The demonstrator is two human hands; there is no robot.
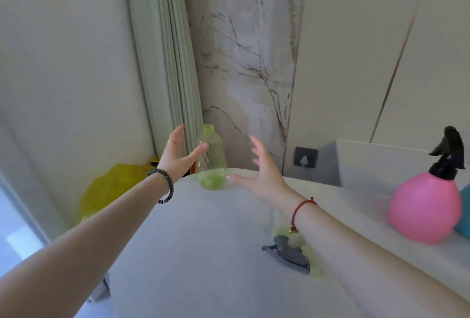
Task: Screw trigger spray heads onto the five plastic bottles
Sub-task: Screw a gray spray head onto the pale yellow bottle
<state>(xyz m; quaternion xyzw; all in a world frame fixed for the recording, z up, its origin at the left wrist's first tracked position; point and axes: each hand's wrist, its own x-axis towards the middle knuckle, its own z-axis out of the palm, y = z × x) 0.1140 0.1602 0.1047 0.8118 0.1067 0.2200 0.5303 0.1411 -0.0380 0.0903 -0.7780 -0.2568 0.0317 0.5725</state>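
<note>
1. Translucent green plastic, the uncapped bottle [211,158] stands at the far edge of the surface [203,254], neck open. With so little surface behind it, a nudge could send it off that edge.
2. The left hand [178,157] is open with fingers spread, its thumb tip at or just touching the bottle's side; the right hand [259,167] is open too, its thumb near the bottle's base. Neither grips anything. Because the bottle is light and looks empty, an uneven closing of the two hands would likely tip it instead of catching it.
3. The grey trigger spray head [287,254] lies on its side under the right forearm, well apart from the bottle. A forearm dropping or sweeping back could knock it toward the near edge.
4. The pink bottle [424,205], already capped with a black head, stands near the right edge; a wide right elbow could bump it.
5. Motion blur hides the neck threads, so cross-threading remains a risk.
</note>
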